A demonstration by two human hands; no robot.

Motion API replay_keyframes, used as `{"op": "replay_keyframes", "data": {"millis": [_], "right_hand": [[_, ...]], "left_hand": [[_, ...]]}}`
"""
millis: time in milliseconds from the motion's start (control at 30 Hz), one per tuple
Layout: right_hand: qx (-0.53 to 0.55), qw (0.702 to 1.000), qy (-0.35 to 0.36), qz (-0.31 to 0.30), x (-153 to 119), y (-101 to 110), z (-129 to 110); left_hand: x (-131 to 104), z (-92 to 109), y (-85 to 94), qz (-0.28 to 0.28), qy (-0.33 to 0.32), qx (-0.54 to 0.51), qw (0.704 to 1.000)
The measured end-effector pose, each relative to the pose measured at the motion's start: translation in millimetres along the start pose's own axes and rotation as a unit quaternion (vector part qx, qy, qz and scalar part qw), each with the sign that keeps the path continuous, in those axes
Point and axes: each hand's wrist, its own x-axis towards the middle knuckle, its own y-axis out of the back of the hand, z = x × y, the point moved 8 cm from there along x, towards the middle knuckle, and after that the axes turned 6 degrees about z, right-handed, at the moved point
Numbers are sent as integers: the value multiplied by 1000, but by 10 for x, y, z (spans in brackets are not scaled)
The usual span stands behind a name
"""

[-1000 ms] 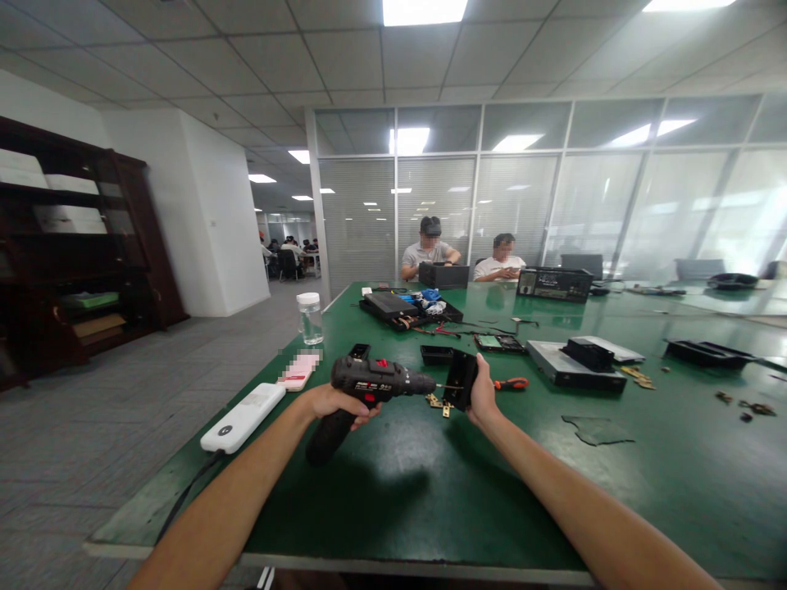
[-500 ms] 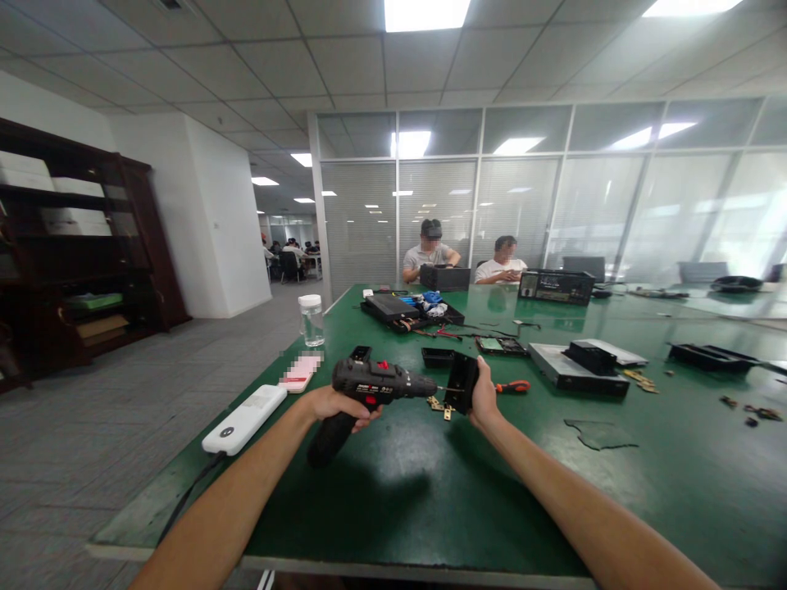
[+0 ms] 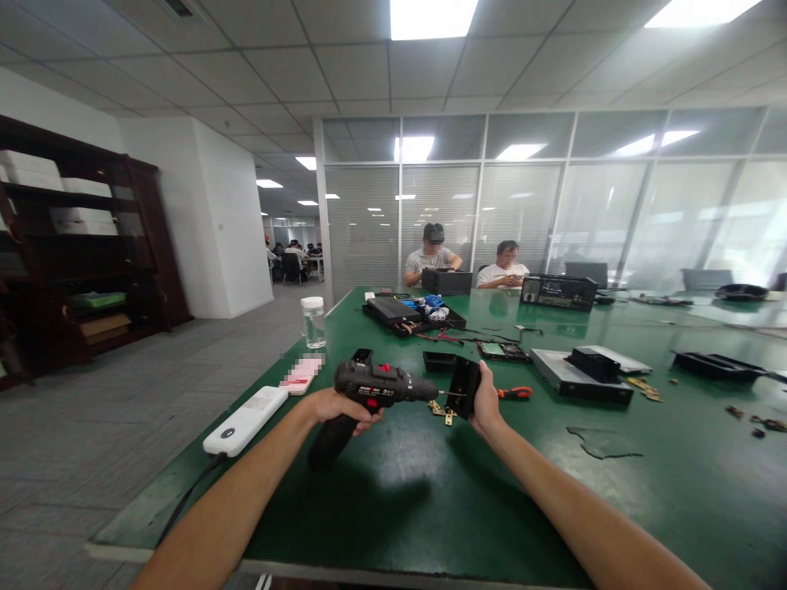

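My left hand [image 3: 344, 410] is closed around the grip of a black cordless drill [image 3: 375, 383], which lies level and points right. Its thin bit reaches to a small black plastic box [image 3: 462, 385], and I cannot tell whether the tip touches a screw inside. My right hand [image 3: 485, 399] grips that box from its right side, holding it on edge above the table. Small brass-coloured metal pieces [image 3: 448, 416] lie on the table below the box. Just beyond my right fingers rests a screwdriver [image 3: 516, 393] with an orange and black handle.
On the green table [image 3: 393, 516] are a white power bank [image 3: 246, 419], a phone [image 3: 302, 375], a clear jar [image 3: 313, 324], a black tray [image 3: 438, 360], a silver drive case [image 3: 578, 381] and a dark clear shard [image 3: 602, 442]. Two people [image 3: 432, 256] sit across the table.
The view has shifted slightly, so the whole scene sits a little lower and to the right. Both hands keep the drill and the box in almost the same position.
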Motion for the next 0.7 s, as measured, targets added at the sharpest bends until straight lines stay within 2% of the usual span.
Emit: {"op": "replay_keyframes", "data": {"millis": [700], "right_hand": [[5, 1000, -3, -3, -21, -16, -4]], "left_hand": [[-2, -26, 22, -13, 6, 10, 1000]]}}
